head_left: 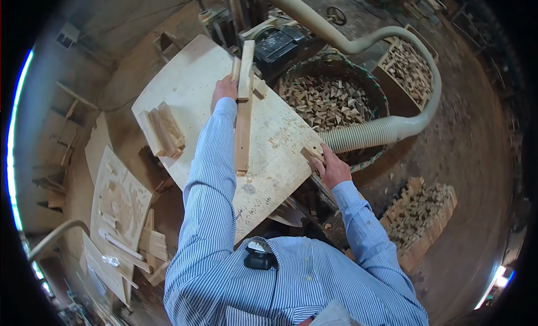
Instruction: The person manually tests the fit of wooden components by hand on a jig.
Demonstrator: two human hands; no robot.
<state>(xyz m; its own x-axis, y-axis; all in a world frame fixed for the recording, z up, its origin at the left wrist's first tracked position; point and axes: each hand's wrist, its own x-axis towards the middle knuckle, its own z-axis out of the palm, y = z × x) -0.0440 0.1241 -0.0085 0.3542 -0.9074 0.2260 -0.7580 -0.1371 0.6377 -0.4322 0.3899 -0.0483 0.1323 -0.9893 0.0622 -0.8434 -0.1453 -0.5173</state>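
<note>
My left hand (225, 90) is closed around the near end of a short wooden piece (236, 69), beside a long pale wooden bar (246, 68) on the light board table (196, 74). The bar lies over a browner wooden strip (242, 136) that runs toward me. A small wood block (259, 88) sits just right of the bar. At the table's right edge my right hand (334, 168) grips a small wooden block (314, 152), its fingertips partly hidden. On the left of the table lies a stack of wooden pieces (163, 130).
A machine (274, 44) stands behind the table. A ribbed hose (364, 134) crosses a basket (288, 74) of wood offcuts. A box of offcuts (409, 68) and a stacked wood pile (420, 219) are at right. A lower board (120, 197) is at left.
</note>
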